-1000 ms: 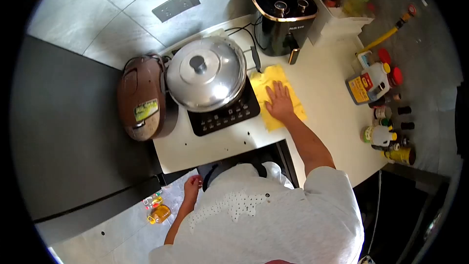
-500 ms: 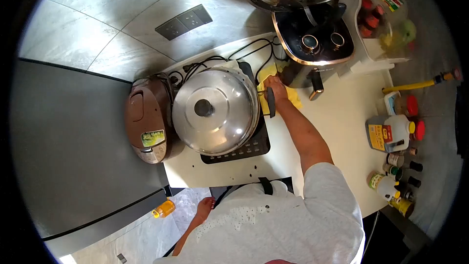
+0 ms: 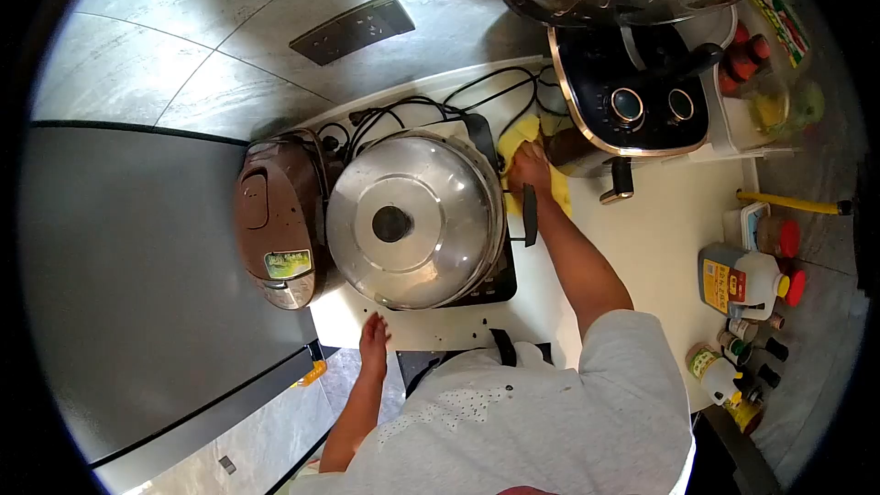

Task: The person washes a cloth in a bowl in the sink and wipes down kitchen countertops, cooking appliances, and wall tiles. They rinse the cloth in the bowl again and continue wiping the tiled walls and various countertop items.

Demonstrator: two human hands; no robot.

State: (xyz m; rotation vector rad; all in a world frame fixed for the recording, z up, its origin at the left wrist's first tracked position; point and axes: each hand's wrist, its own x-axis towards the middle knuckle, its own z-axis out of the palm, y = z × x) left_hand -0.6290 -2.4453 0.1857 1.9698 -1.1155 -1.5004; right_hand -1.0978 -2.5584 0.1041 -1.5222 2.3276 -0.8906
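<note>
A lidded steel pot with a black knob stands on a black portable cooktop. To its right, my right hand is closed on a yellow cloth lying on the counter, partly behind the pot's black side handle. My fingertips are hard to see there. In front of the pot, over the counter's front edge, my left hand is empty with its fingers loosely apart.
At left, a brown rice cooker stands beside a grey fridge. Black cables run behind the pot. A black air fryer sits at back right. Bottles and jars line the right wall. Dark specks dot the counter's front.
My left hand has risen from below the counter edge to in front of the pot. My right hand stays on the cloth. The pot now covers more of the cooktop's panel.
</note>
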